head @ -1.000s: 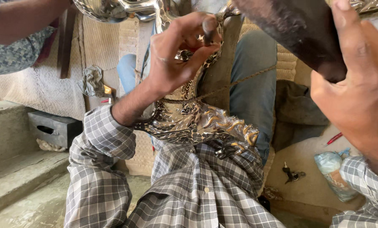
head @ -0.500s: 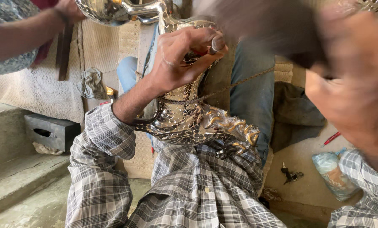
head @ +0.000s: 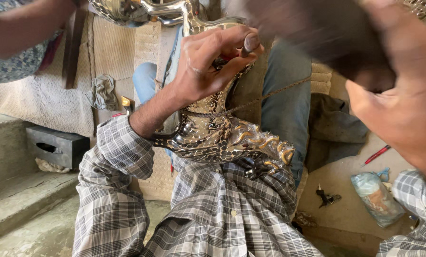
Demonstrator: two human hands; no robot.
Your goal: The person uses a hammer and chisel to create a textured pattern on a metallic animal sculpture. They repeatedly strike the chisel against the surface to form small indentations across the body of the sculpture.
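Up close, the left hand (head: 208, 66) pinches a small dark punch (head: 250, 43) between thumb and bent fingers, its blunt end sticking up past the thumb tip, and the rest of the tool hidden inside the grip so I cannot tell where its tip meets the metal. Below that hand sits the ornate metal piece (head: 222, 138), silver with gold scrollwork and scale patterns, resting against the person's chest and lap and tilted so its curled gold end points to the right. A thin cord (head: 270, 95) runs across the piece toward the upper right. The right hand (head: 403, 109) is raised near the camera on the right side, wrapped around a dark blurred hammer (head: 327, 43); the fingers look closed about it, though motion blur hides how exactly they lie. Both forearms wear grey checked sleeves (head: 113, 181). Blue jeans (head: 284, 109) of someone seated opposite show behind the piece, and another person's arm (head: 27, 28) reaches in at the top left. A shiny silver vessel (head: 137, 9) hangs at the top edge. On the floor lie a grey block (head: 56, 147) at left, a red pen (head: 377, 154), keys (head: 327, 197) and a small plastic bag (head: 377, 197) at right
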